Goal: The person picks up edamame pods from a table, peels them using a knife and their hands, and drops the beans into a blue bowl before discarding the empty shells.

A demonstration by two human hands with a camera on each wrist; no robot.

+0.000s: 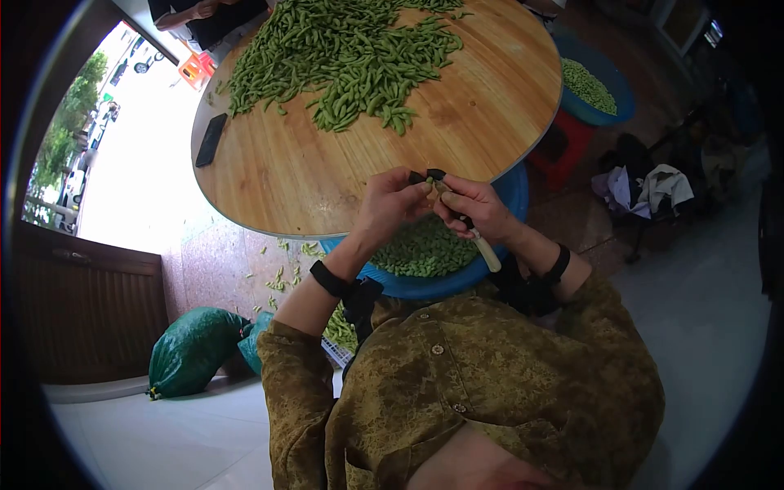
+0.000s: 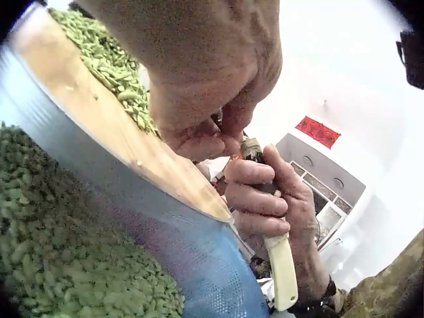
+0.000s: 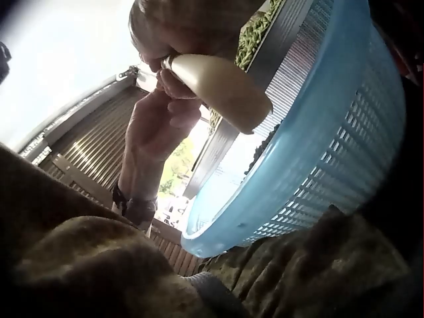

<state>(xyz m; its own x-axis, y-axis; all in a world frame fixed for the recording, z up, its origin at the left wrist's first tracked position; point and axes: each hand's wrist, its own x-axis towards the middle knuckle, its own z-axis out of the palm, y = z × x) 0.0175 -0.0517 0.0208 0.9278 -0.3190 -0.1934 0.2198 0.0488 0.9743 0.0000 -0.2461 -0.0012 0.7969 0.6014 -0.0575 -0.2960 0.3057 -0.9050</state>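
My left hand pinches a small green bean pod between thumb and forefinger, close over the table's near edge. Beside it my right hand grips a tool with a cream handle; its dark upper part is mostly hidden by the fingers. In the left wrist view the cream handle sticks out below the curled right fingers. The fingertips of both hands meet around the pod. Below them sits a blue plastic basket filled with shelled green beans.
The round wooden table bears a large heap of green pods and a black phone. Right of it, a blue basin of beans rests on a red stool. Green sacks and scattered pods lie on the left floor.
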